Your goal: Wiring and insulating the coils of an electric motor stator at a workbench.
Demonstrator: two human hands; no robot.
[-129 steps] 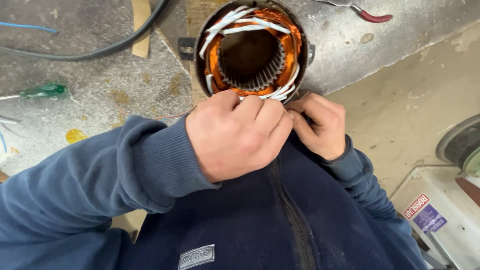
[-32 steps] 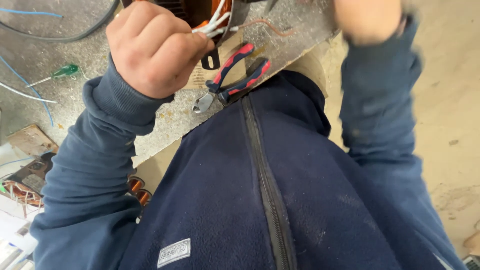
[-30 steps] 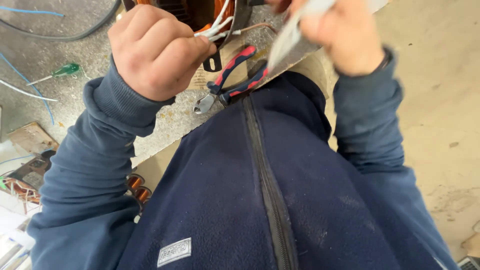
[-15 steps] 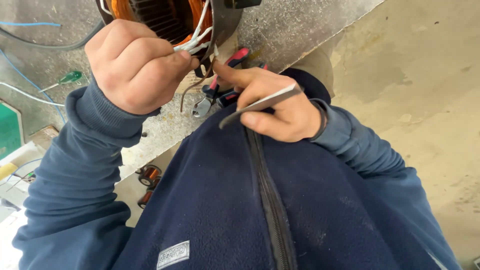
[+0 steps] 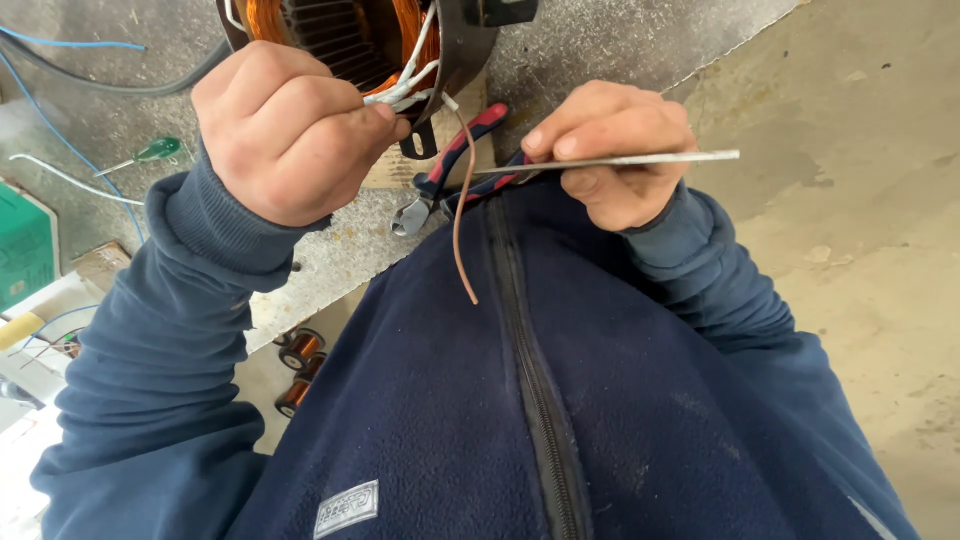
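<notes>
A motor stator (image 5: 350,35) with copper windings stands at the top of the grey bench. My left hand (image 5: 290,130) pinches a bundle of white-sleeved leads (image 5: 405,90) coming out of it. A bare copper wire (image 5: 462,210) hangs down from that bundle over my blue fleece. My right hand (image 5: 610,150) holds a thin flat metal blade (image 5: 640,160) level, its near end pointing at the wire. Red and blue pliers (image 5: 455,170) lie on the bench edge between the two hands.
A green-handled screwdriver (image 5: 150,152) and blue and black cables (image 5: 60,60) lie on the bench at left. A green box (image 5: 20,240) sits at the left edge. Small copper wire spools (image 5: 298,350) lie below the bench. Concrete floor is at right.
My right hand rose out of view, came back holding the metal blade, and now holds it level by the wire. My left hand keeps its grip on the white leads.
</notes>
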